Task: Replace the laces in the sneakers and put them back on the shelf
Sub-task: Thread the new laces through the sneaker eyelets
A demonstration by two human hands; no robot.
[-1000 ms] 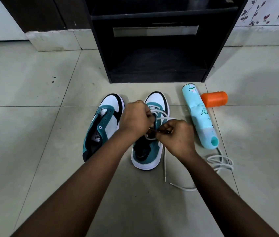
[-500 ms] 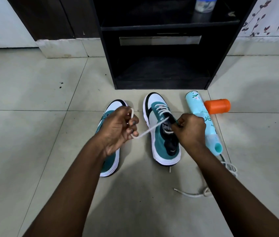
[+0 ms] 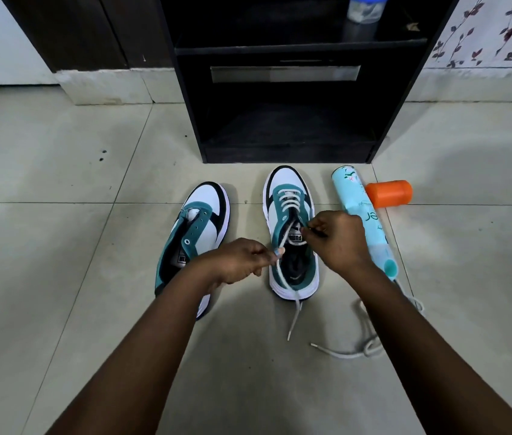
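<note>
Head view, our left hand (image 3: 242, 260) pinching the white lace (image 3: 283, 271), our right hand (image 3: 339, 238) pinching its other end at the right sneaker (image 3: 292, 233), 1 unlaced sneaker (image 3: 192, 233) beside, shelf (image 3: 289, 120) beyond.

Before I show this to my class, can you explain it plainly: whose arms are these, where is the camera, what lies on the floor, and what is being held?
No machine here: these are a person's two bare arms, filmed by one wide-angle camera worn on the head, looking forward and down.

On the tiled floor stand two teal and white sneakers. The right sneaker is partly laced; the left sneaker has bare eyelets. Behind them is a black shelf unit. To the right lie a light blue spray can, its orange cap and a loose lace.

The left hand pinches the white lace coming from the right sneaker. The right hand pinches something thin at the eyelets; probably the other lace end, but I cannot tell.
</note>
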